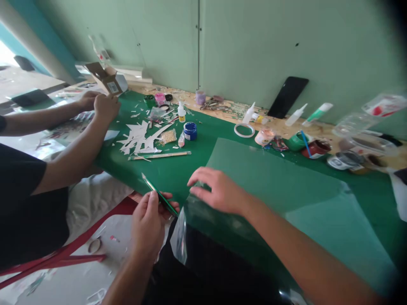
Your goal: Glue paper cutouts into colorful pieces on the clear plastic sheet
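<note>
My left hand point(149, 222) is closed around a craft knife point(160, 195) with a green handle, its pointed tip facing up and away to the left. The knife is held just off the table's near edge. A large clear plastic sheet point(254, 169) lies over the green table top, and its near corner curls down over the edge. Above that sheet's left part rests my right hand point(219, 190), thumb and fingers apart with nothing between them. Whether its underside touches the sheet, I cannot tell.
White paper scraps point(136, 137), a blue paint jar point(190, 131), a glue bottle point(181, 112) and a wooden stick point(162, 156) lie ahead. Several paint jars point(297, 141) and a tape ring point(244, 130) sit toward the right. At left, a co-worker's hands point(106, 108) are beside a cardboard box point(110, 80).
</note>
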Available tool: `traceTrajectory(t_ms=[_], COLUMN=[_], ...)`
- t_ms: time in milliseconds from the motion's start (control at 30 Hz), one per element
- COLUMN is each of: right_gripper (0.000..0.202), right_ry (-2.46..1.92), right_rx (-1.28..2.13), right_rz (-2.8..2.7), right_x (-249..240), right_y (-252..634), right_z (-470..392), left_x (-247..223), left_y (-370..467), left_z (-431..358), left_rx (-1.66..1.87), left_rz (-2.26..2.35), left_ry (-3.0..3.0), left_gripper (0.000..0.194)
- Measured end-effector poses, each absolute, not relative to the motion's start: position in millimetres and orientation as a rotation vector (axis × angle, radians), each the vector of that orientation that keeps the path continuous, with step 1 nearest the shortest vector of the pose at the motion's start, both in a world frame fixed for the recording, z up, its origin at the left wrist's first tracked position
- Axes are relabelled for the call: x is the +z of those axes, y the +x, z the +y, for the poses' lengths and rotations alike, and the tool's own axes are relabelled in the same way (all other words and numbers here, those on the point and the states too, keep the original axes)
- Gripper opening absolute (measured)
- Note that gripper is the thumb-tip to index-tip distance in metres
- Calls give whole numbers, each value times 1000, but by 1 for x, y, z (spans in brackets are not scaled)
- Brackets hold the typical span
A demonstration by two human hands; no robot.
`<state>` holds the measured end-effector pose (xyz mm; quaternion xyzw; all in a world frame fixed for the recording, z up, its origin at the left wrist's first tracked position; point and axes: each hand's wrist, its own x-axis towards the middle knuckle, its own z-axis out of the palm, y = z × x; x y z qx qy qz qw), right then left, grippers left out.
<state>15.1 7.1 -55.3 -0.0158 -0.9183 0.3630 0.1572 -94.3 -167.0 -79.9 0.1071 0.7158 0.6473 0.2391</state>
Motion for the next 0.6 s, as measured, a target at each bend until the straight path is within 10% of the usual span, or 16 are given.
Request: traceTrajectory(t_ms=[600], right_gripper=[9], right_ry=[-57], right_rx=[568], right_rz=[-2912], right_x=[-89], right_y=[-2], right_z=[41], left_x=[-94], left_y=[-85], left_z=[-148], left_rx=[1279], left_rz=[2267], left_ry=[676], left_gripper=[18])
